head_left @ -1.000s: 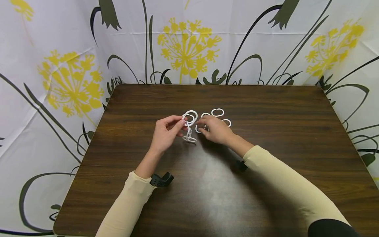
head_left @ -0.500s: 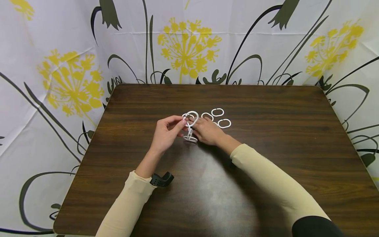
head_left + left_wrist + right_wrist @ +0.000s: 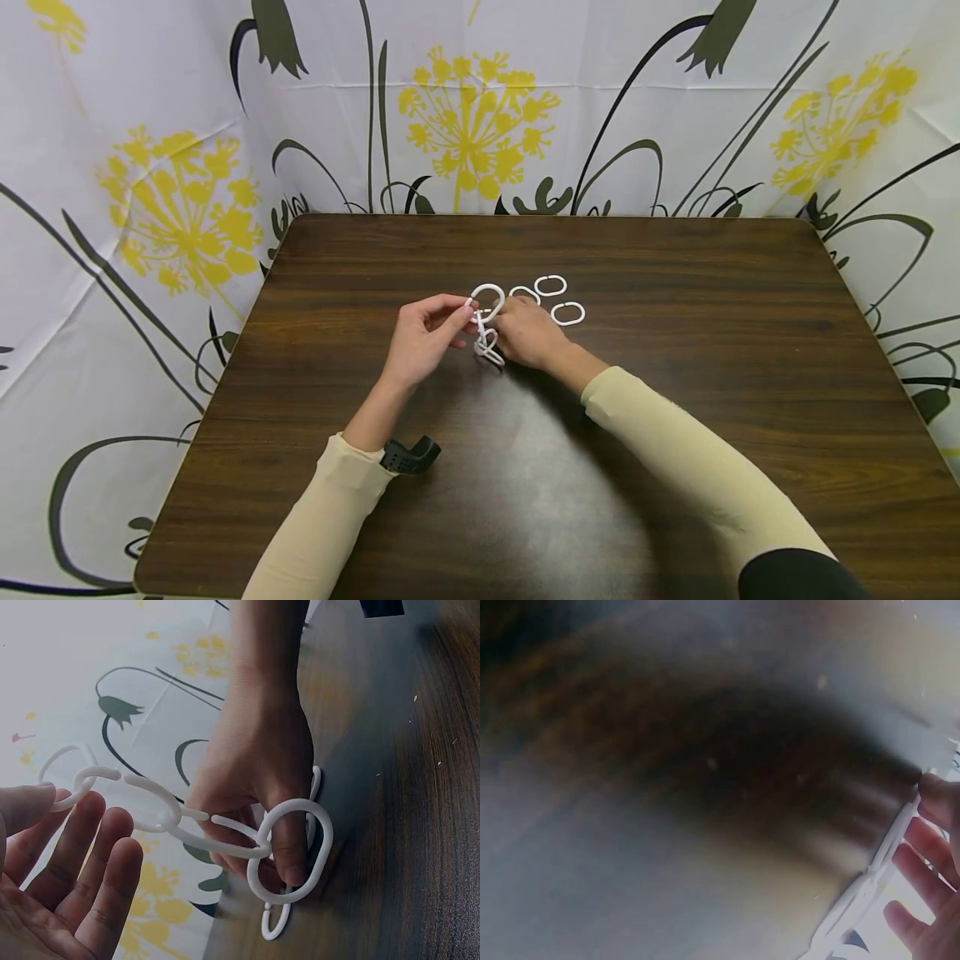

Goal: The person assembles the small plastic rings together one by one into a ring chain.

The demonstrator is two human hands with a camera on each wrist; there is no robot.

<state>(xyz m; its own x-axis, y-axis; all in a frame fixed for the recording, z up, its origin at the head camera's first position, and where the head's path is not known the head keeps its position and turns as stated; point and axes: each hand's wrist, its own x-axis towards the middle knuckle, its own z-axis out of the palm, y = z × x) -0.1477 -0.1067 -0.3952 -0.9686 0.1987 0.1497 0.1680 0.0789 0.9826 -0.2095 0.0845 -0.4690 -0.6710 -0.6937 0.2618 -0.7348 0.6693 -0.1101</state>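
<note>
My left hand [image 3: 431,337] pinches one end of a chain of white oval links [image 3: 210,844] between thumb and forefinger. Each link I can make out has a small gap in its loop. In the left wrist view the endmost oval link [image 3: 328,832] hangs in front of my right hand [image 3: 528,332], overlapping its thumb. The right hand is bent low over the table, right beside the chain, its fingertips partly hidden in the head view. In the right wrist view its thumb and finger [image 3: 922,840] close on a white link [image 3: 892,836], seen nearly edge-on.
Loose white links lie behind and right of the right hand: one at the back [image 3: 551,286], a second [image 3: 567,314] nearer, and a third link [image 3: 525,293] partly covered by the hand. The dark wooden table [image 3: 675,275] meets a flowered curtain [image 3: 465,50] behind.
Over the last second my right hand has moved left and closer to the chain. The chain's lower end has swung slightly right. My left hand has stayed almost still.
</note>
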